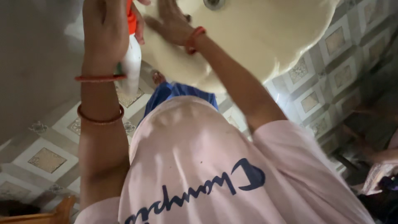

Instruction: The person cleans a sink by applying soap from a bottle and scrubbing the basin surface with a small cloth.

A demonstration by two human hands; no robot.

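Gripping white spray bottle (132, 62) in left hand (105, 29), right hand (170, 23) flat inside cream basin (257, 37); wet porcelain, palm could slip.

You are standing in a home washroom: a cream basin (257, 37) with a drain (214, 3) over a patterned tile floor (45, 159).

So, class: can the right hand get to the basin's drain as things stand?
Probably yes: the right hand lies on the basin beside the drain, nothing between them; the bottle is in the left hand.
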